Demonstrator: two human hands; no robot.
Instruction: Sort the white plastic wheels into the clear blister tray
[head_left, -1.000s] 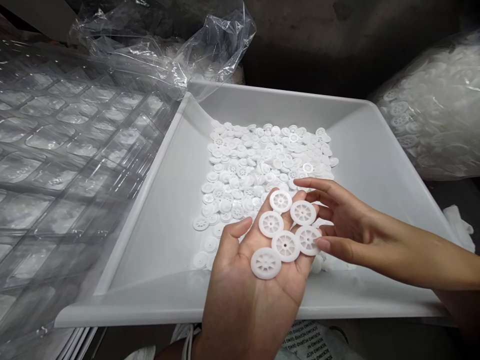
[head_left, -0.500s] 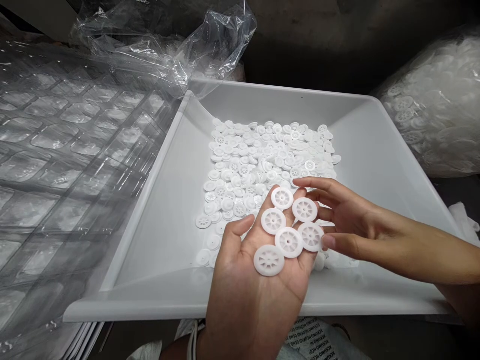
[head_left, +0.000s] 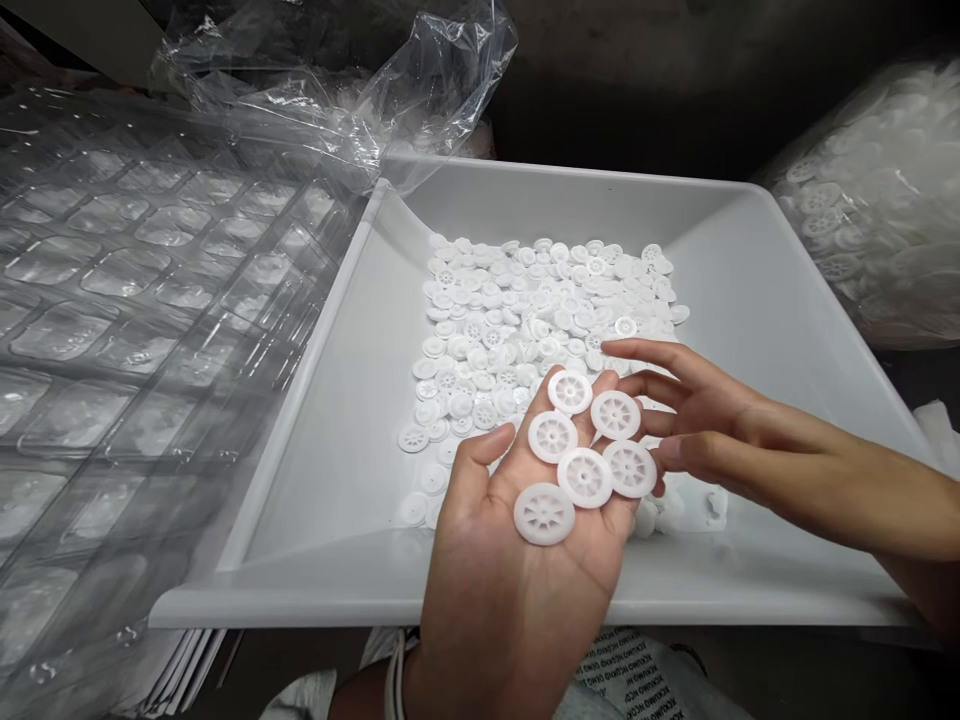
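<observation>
On the upturned palm and fingers of my left hand [head_left: 525, 590] lie several white plastic wheels [head_left: 585, 478], spoked side facing up. My left thumb points up, away from the wheels. My right hand [head_left: 720, 430] is just to the right, its fingers apart and curving toward the left fingertips. Its thumb tip is close to the rightmost wheel [head_left: 629, 468]; whether it touches cannot be made out. Both hands are above a grey-white tray [head_left: 315, 480], where a spread of the same small wheels [head_left: 487, 330] covers the bottom.
Clear plastic blister trays [head_left: 127, 270] are stacked along the left. A crumpled clear bag [head_left: 442, 80] hangs over the tray's back left corner. At the right stands a large clear bag of white wheels [head_left: 885, 220]. Paper sheets [head_left: 184, 670] stick out below the blister trays.
The view has shifted slightly, so the scene sits a little further right. My right hand has moved up a little relative to the left palm. The wheels on the palm keep their arrangement.
</observation>
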